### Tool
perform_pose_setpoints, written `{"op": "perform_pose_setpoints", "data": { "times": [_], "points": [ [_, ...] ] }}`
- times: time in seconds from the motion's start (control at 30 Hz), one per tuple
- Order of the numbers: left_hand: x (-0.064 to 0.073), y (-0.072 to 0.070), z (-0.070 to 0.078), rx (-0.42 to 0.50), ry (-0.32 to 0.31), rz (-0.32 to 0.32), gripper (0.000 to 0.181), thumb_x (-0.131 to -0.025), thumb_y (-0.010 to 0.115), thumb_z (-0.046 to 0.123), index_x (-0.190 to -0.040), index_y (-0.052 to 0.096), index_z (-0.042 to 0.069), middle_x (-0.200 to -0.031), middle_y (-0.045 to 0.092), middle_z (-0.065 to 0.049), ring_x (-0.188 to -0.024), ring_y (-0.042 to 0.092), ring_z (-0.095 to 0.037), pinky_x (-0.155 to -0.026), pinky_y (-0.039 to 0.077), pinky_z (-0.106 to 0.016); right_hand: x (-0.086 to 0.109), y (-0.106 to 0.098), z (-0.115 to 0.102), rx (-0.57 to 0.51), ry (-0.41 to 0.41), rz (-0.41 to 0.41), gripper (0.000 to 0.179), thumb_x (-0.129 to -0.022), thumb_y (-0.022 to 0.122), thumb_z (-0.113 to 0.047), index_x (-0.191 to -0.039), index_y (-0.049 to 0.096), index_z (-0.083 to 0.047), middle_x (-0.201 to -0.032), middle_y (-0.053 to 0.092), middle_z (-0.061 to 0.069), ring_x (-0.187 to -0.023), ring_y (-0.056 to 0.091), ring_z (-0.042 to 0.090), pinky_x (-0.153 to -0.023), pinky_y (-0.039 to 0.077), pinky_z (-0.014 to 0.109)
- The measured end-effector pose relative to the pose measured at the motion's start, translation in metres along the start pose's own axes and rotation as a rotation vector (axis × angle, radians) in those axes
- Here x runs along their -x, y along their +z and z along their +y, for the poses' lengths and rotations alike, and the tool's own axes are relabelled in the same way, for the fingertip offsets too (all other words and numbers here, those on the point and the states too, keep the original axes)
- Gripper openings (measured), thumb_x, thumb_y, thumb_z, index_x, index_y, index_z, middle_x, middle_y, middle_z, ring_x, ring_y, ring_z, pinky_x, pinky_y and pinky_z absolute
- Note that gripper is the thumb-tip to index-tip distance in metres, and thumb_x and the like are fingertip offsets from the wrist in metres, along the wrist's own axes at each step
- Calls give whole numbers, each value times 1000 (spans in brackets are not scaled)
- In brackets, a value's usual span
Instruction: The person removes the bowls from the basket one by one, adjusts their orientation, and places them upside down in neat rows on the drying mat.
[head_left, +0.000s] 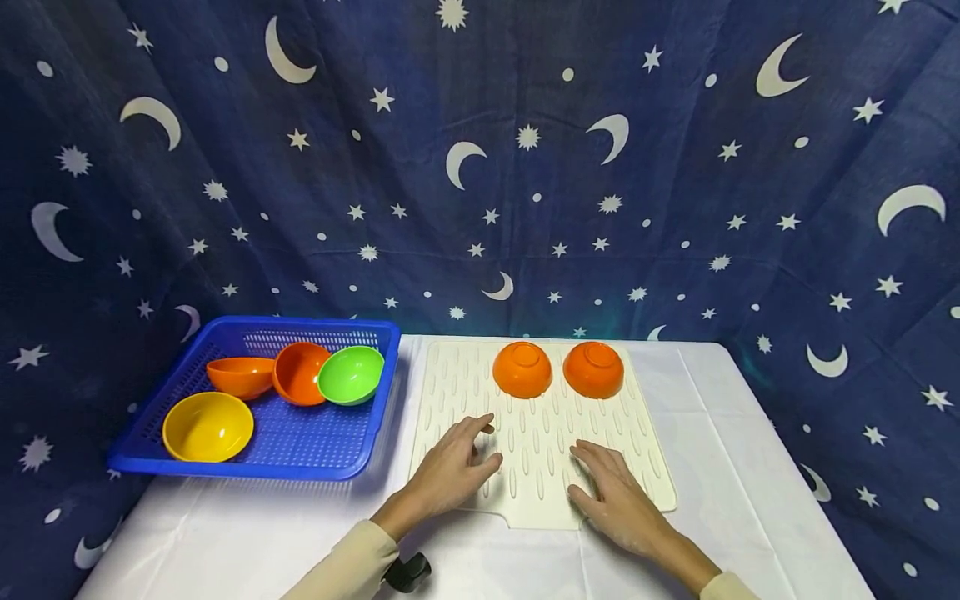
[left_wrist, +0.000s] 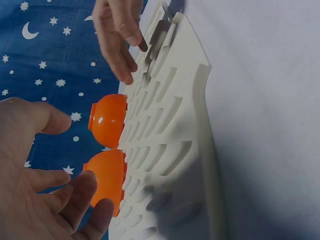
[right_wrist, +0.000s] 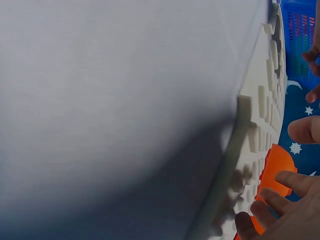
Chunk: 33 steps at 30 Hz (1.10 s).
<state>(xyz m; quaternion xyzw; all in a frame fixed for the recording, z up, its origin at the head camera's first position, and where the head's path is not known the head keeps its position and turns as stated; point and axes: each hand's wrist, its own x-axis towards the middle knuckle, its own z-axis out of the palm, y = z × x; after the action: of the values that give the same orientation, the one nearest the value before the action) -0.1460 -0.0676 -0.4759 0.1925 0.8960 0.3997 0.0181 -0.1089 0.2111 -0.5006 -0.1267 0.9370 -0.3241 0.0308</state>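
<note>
Two orange bowls, one (head_left: 522,370) on the left and one (head_left: 593,370) on the right, sit upside down at the back of a cream ridged drying mat (head_left: 525,467). Over the mat's front left part hovers my left hand (head_left: 452,467), fingers loosely bent and holding nothing. My right hand (head_left: 618,502) is above the front right part, also holding nothing, its fingers relaxed. In the left wrist view both orange bowls (left_wrist: 109,120) show beyond the left hand (left_wrist: 45,185). The right wrist view has the right hand (right_wrist: 290,210) partly covering the bowls.
A blue plastic basket (head_left: 315,446) stands left of the mat. It holds a yellow bowl (head_left: 207,427), a green bowl (head_left: 351,375) and two orange bowls (head_left: 300,373). White cloth (head_left: 720,467) covers the table, and a dark star-patterned curtain (head_left: 480,167) hangs behind it.
</note>
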Motion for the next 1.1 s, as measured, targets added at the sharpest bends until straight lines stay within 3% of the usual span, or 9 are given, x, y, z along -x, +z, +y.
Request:
{"op": "perform_pose_setpoints", "data": {
  "times": [0.13,0.33,0.6,0.73,0.87,1.0,1.1],
  "points": [
    [12,-4,0,-22,23,52,52,-97,65,31,-144,54,10,-124,61,5,-98,56,-12,-76,49,-34,8,1,4,3,11,21,56,-98,66,-28,-146,51,-3,-155,37,13,-141,26,36,-109,24,69],
    [30,-18,3,-58,75,136,56,-92,72,37,-142,55,18,-127,60,10,-118,55,-10,-90,51,-45,15,0,14,28,25,85,59,-97,68,-30,-146,49,-2,-159,28,16,-142,18,41,-107,16,72],
    [48,-47,-6,-169,303,247,52,-86,79,30,-133,61,16,-130,61,7,-122,56,-12,-98,50,-40,25,-14,40,79,111,86,81,-101,61,-46,-155,29,6,-162,8,30,-146,3,53,-105,11,77],
    [53,-69,-17,-243,389,228,49,-86,78,24,-131,61,11,-130,61,2,-122,57,-17,-98,50,-43,28,-19,51,123,183,61,93,-100,55,-55,-155,21,12,-160,4,37,-145,2,58,-102,14,81],
    [57,-95,-31,-300,415,208,50,-85,78,22,-129,61,8,-128,61,-1,-120,57,-20,-98,49,-45,32,-21,59,126,200,50,103,-98,57,-58,-153,13,18,-158,4,41,-145,1,58,-109,11,76],
    [62,-117,-44,-345,407,169,56,-82,80,23,-133,59,8,-133,59,-4,-124,54,-23,-102,45,-48,36,-22,66,125,187,41,112,-96,60,-59,-151,6,22,-156,2,44,-146,-2,57,-116,-1,65],
    [66,-130,-52,-367,367,128,62,-82,82,27,-137,57,12,-138,57,-4,-129,50,-23,-105,42,-52,38,-24,68,146,177,29,114,-95,61,-59,-149,4,24,-155,2,46,-145,-2,58,-117,-5,61]
  ]
}}
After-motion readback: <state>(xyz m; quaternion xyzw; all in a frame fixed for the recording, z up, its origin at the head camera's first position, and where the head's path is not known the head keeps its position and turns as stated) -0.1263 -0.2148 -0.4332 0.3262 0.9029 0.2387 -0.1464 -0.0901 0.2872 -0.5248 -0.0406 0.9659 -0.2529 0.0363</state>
